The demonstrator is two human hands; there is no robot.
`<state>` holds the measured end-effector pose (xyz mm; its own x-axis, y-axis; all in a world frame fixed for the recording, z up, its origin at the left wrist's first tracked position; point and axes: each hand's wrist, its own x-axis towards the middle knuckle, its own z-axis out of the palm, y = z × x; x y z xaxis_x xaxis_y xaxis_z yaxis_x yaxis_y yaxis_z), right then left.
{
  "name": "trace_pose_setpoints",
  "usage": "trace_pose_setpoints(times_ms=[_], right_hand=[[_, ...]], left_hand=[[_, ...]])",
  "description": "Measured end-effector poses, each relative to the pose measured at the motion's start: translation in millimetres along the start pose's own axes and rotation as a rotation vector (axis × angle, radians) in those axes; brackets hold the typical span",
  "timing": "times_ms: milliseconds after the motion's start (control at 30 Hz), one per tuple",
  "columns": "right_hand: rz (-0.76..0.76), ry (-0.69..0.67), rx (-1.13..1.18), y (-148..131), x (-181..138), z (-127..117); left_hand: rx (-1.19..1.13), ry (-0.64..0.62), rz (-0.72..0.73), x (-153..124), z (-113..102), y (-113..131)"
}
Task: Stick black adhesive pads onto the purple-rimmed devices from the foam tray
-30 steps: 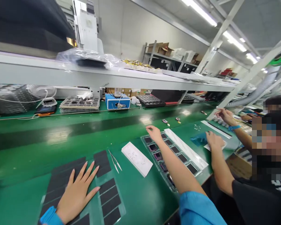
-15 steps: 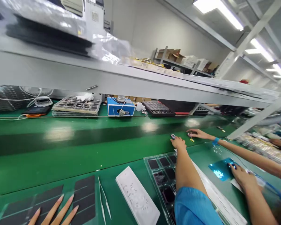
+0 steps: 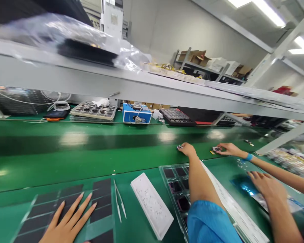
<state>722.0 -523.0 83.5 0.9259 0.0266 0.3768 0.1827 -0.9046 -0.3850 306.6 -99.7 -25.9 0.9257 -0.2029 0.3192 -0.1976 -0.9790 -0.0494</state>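
Observation:
My left hand lies flat with fingers spread over clear sheets carrying dark rectangles. White tweezers rest just to the right of these sheets. My right hand reaches across to the green belt, its fingers closed on a small dark electronic part with a pale patch. Beneath my right forearm, a clear plastic tray holds dark square pieces in its pockets. Between my hands sits a white block with tiny pieces scattered on top.
A co-worker's hand holds a small part at the belt; the other hand is over blue film. A shelf spans overhead. Behind the belt stand a blue box and part trays.
My right hand has moved left along the belt with the small part. My left hand stays on the sheets, and more of it shows. The view has turned slightly left.

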Motion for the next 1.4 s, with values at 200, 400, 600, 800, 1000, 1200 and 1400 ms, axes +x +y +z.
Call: trace_pose_setpoints(times_ms=[200,400,600,800,1000,1200,1400], right_hand=[[-0.151,-0.103,0.177,-98.8,-34.3,-4.7],[-0.491,-0.110,0.558,-222.8,-159.5,-24.4],[-0.450,-0.416,1.015,-315.4,-293.8,-19.4],[-0.298,-0.502,1.040,-338.5,-354.8,23.8],[-0.333,-0.494,1.145,-326.2,-359.5,32.8],[-0.497,-0.452,1.049,-326.2,-358.9,20.1],[-0.558,-0.466,0.961,-323.0,-357.8,18.1]], left_hand=[[-0.158,-0.027,-0.045,11.6,-40.2,10.2],[-0.603,0.493,-0.322,3.7,-61.0,2.0],[-1.434,0.414,-0.524,7.2,-96.0,-0.3],[-2.094,0.040,-0.692,-15.8,-91.0,-15.7],[-2.203,-0.002,-0.673,-23.9,-93.2,-19.9],[-2.271,-0.033,-0.655,-25.1,-93.5,-20.0],[-2.157,0.001,-0.639,-25.1,-83.7,-21.2]])
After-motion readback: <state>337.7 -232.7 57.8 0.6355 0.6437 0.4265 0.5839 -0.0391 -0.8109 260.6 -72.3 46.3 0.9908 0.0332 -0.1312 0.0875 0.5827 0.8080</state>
